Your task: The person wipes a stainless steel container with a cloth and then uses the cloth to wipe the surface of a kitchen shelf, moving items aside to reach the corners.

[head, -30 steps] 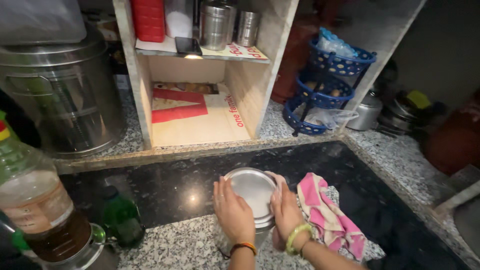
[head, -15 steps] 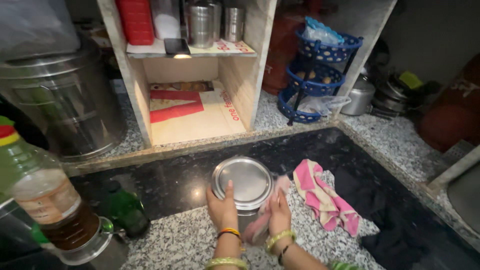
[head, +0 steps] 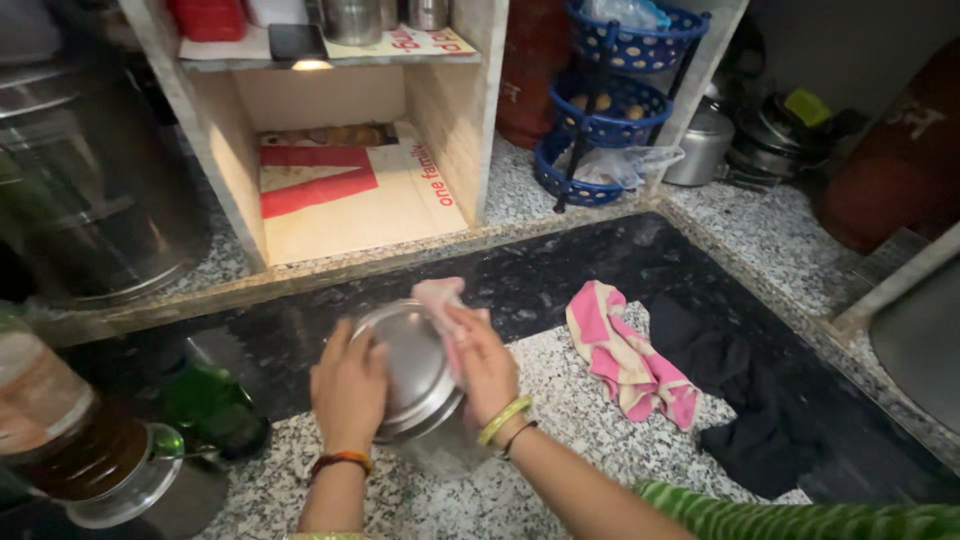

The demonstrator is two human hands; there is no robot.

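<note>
1. I see the left hand (head: 348, 385) grasping the left side of a steel container (head: 415, 385), fingers curled over the rim of its round lid.
2. The right hand (head: 485, 365) presses a small pale pink cloth (head: 440, 300) against the lid, gripping the cloth.
3. The container is tilted, lid facing the camera, held just above the speckled bench (head: 590, 440), in front of the body.
4. A pink and cream striped towel (head: 625, 355) lies on the bench to the right, touching a black cloth (head: 750, 400).
5. A green bottle (head: 210, 410) stands near the left hand.
</note>
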